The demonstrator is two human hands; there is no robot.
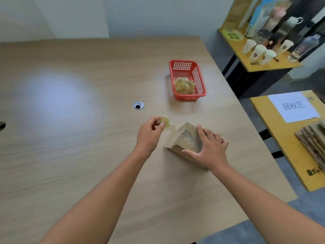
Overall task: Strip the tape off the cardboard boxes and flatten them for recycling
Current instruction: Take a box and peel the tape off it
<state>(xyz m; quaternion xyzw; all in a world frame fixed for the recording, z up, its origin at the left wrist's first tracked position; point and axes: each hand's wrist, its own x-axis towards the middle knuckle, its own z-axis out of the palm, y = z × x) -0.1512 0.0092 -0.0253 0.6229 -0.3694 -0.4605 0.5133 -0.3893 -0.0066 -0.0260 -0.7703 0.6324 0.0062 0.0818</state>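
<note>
A small brown cardboard box (184,138) rests on the wooden table (88,138), one flap hanging open on its left side. My right hand (209,150) presses down on the box, fingers spread over its top and near side. Just left of the box, my left hand (151,132) pinches a crumpled wad of clear yellowish tape (165,120), and a strip of it still stretches toward the box's open flap. A red plastic basket (198,80) farther back holds a heap of balled-up tape (184,85).
A round cable hole (138,105) sits mid-table. On the right, a yellow board (281,147) carries a white paper sign (293,106) and a stack of flattened cardboard (314,140). A yellow shelf (260,62) with paper cups (258,51) and bottles stands at the back right.
</note>
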